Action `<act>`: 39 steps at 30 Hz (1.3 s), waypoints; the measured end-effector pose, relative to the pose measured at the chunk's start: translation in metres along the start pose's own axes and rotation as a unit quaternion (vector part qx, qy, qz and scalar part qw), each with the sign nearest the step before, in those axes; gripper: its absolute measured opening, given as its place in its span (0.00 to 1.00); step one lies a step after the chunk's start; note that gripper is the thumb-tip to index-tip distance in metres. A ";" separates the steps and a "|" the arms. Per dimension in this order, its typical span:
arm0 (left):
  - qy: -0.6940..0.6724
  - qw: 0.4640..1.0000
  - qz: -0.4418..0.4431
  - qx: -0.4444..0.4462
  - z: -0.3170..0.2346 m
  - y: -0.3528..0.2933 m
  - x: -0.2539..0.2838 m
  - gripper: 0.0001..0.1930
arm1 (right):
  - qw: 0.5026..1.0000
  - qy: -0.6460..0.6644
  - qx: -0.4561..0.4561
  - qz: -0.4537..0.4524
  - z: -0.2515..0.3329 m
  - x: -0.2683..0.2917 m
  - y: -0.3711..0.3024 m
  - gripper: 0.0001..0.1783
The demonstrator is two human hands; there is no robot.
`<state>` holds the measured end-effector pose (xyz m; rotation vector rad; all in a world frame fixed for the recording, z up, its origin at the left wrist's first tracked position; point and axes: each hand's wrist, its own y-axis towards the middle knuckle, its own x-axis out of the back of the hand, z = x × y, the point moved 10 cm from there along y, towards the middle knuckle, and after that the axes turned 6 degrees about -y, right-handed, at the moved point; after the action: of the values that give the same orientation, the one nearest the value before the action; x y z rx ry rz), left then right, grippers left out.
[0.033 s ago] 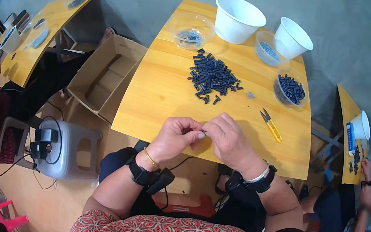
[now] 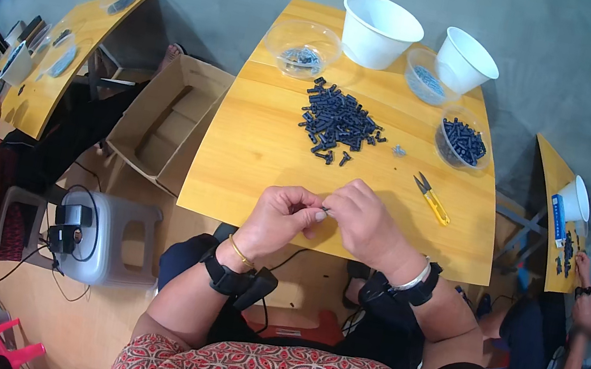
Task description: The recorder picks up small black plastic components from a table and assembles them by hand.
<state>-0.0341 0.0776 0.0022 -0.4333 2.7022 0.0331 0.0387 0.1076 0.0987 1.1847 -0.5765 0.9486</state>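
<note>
Just inside the table's near edge, my left hand (image 2: pixel 284 214) and my right hand (image 2: pixel 364 220) meet with fingers pinched together. Between the fingertips shows the end of a small dark piece (image 2: pixel 325 209), mostly hidden by the fingers, so its exact kind is unclear. Beyond the hands lies a heap of small black plastic fittings (image 2: pixel 342 119), with a few loose ones at its near side. A pair of yellow-handled thread snips (image 2: pixel 433 200) rests to the right, blades pointing away. Between heap and snips sits a little cluster of small silvery parts (image 2: pixel 399 150).
Along the table's far side stand two white tubs (image 2: pixel 376 52) and clear bowls of metal bits (image 2: pixel 300 65). At right, a clear bowl holds black fittings (image 2: pixel 464 144). A cardboard box (image 2: pixel 164 122) and grey stool (image 2: pixel 112 247) are at left. People work at both sides.
</note>
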 end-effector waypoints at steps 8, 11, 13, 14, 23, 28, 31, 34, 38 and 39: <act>-0.058 0.997 -0.046 -0.015 -0.003 -0.001 0.007 0.06 | 0.960 -0.155 -0.232 -0.024 -0.145 0.052 -0.031 0.03; -0.048 0.997 -0.061 -0.029 -0.006 -0.002 0.010 0.06 | 0.960 -0.154 -0.234 0.008 -0.148 0.045 -0.023 0.05; -0.048 0.996 -0.065 -0.037 -0.006 -0.001 0.010 0.06 | 0.963 -0.169 -0.211 0.016 -0.149 0.041 -0.020 0.05; -0.047 0.996 -0.068 -0.045 -0.006 0.000 0.011 0.06 | 0.965 -0.184 -0.187 0.024 -0.148 0.038 -0.018 0.05; -0.045 0.996 -0.067 -0.026 -0.008 -0.002 0.006 0.06 | 0.975 -0.173 -0.129 0.052 -0.144 0.022 -0.020 0.06; -0.039 0.996 -0.081 -0.028 -0.008 -0.002 0.008 0.07 | 0.972 -0.207 -0.097 0.053 -0.126 0.017 -0.019 0.03; -0.040 0.995 -0.089 -0.034 -0.008 -0.003 0.010 0.07 | 0.976 -0.191 -0.096 0.031 -0.119 0.018 -0.015 0.05; -0.064 0.994 -0.085 -0.041 -0.008 -0.001 0.004 0.06 | 0.979 -0.164 -0.122 -0.013 -0.125 0.031 -0.022 0.08; -0.115 0.989 -0.078 -0.047 -0.006 -0.002 0.009 0.06 | 0.944 0.089 -0.313 -0.050 -0.144 0.027 -0.036 0.06; -0.116 0.989 -0.079 -0.047 -0.006 -0.002 0.009 0.06 | 0.944 0.090 -0.313 -0.050 -0.135 0.029 -0.035 0.06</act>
<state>-0.0434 0.0729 0.0046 -0.6298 2.4387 0.1579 0.0708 0.2419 0.0628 0.5441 -0.6046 0.6985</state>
